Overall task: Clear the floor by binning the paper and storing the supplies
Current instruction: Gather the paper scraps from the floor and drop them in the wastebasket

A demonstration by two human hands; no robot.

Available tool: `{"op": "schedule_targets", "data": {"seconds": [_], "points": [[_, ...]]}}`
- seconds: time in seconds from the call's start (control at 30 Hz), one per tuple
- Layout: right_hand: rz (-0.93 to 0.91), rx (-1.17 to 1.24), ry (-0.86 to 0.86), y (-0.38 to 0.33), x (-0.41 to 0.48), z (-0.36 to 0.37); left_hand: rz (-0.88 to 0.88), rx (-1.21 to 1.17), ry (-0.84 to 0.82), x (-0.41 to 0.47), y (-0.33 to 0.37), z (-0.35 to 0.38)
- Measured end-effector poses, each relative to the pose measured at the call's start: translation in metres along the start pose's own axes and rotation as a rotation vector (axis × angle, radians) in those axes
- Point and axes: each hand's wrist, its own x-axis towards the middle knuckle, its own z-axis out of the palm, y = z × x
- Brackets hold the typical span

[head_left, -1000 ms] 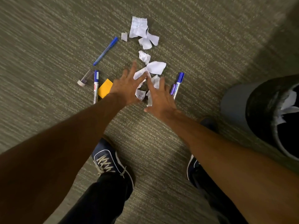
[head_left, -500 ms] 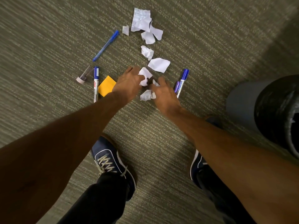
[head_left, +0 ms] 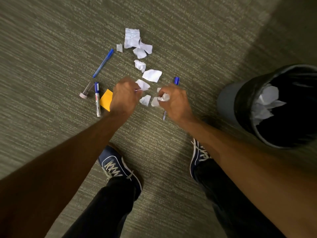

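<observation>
Head view: both hands, left (head_left: 124, 97) and right (head_left: 176, 100), clench paper scraps (head_left: 151, 75), more lying between them.

The floor (head_left: 188, 40) is carpet, rough and ribbed, grey-green and dull. The paper scraps (head_left: 151, 75) on it are thin white paper, crumpled and torn at the edges. The bin (head_left: 228, 102) looks like smooth grey plastic, and the black bag (head_left: 247, 93) lining it is shiny, wrinkly plastic with more crumpled white paper inside. The pen (head_left: 103, 63) is smooth blue plastic. The marker (head_left: 97, 99) has a glossy white plastic body and a blue cap. The sticky note pad (head_left: 106, 99) is flat matt orange paper. The shoes (head_left: 118, 166) look like soft dark blue cloth with white woven laces.
</observation>
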Motion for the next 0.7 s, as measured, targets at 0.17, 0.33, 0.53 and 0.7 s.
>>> {"op": "schedule_targets", "data": {"seconds": [0.17,0.33,0.53,0.7], "points": [[0.072,0.187,0.111,-0.018,-0.024,-0.047,0.073,-0.092,0.153,-0.019,0.047,-0.028],[0.113,0.256,0.33,-0.027,-0.059,-0.12,0.121,-0.246,0.173,-0.039,0.133,-0.055],[0.252,0.294,0.505,-0.014,-0.105,-0.192,0.181,-0.352,0.131,-0.063,0.226,-0.059],[0.429,0.301,0.584,0.013,-0.136,-0.239,0.318,-0.363,0.078,-0.073,0.285,-0.046]]}}
